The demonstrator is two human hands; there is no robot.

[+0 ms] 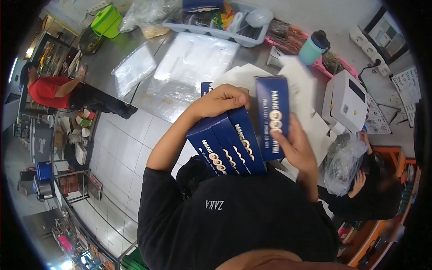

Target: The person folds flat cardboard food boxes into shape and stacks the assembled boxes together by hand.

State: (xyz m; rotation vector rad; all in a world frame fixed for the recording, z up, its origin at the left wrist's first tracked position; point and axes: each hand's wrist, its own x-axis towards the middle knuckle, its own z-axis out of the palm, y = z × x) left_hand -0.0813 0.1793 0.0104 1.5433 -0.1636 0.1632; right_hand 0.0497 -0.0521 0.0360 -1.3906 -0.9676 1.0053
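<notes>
Several dark blue boxes (216, 139) printed with "MANG..." lettering stand side by side against my black shirt. My left hand (228, 97) curls over the top of this row, fingers closed on the boxes. To the right, my right hand (297, 146) grips a single blue box (271, 117) of the same print, upright and a little apart from the row. Motion slightly blurs that hand. Behind the single box are white paper-like sheets (300, 85), partly hidden by it. Another blue piece (206, 88) shows beyond my left wrist.
A metal table (101, 72) carries clear plastic packs (193, 58), a light blue tray (216, 30) and a green bucket (107, 22). At right are a teal bottle (313, 47) and a white printer-like machine (345, 101). One person handles a plastic bag (344, 164); another, in red, stands left.
</notes>
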